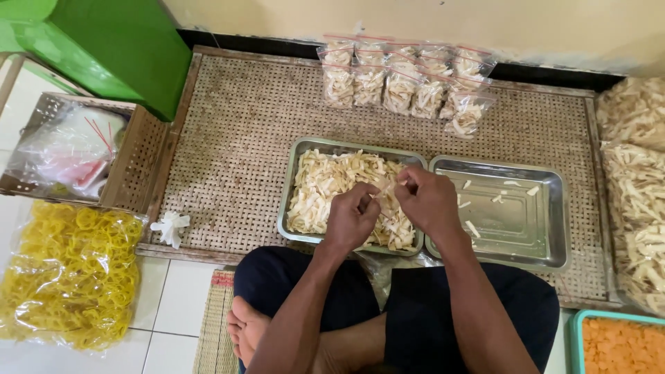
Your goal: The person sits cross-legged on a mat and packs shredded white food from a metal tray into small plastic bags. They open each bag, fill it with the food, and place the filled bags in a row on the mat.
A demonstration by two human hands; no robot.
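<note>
Right now both of your hands meet over the near right corner of the rectangular steel tray heaped with pale, cream-coloured chip strips [332, 185]. Your left hand [352, 220] and right hand [429, 201] face each other, knuckles up, with a thin clear plastic bag [383, 188] pinched between them. The fingers of each hand are closed on the bag's rim, one hand on either side, though how wide its mouth stands is hard to tell.

The heap of strips lies directly under and ahead-left of your fingers, touching distance below the left hand, so that hand is the nearer one to it. The strips lie every which way, with no common long axis. The tray's own long side runs away from you.

Just beside it on your right sits a second, nearly bare rectangular steel tray [547, 228] with only a few stray strips, its rim touching the first. Both rest on a woven rattan mat [235, 131] on the floor. Filled, sealed clear bags of strips [405, 83] lie in a row at the far edge, well apart from your hands.
</note>
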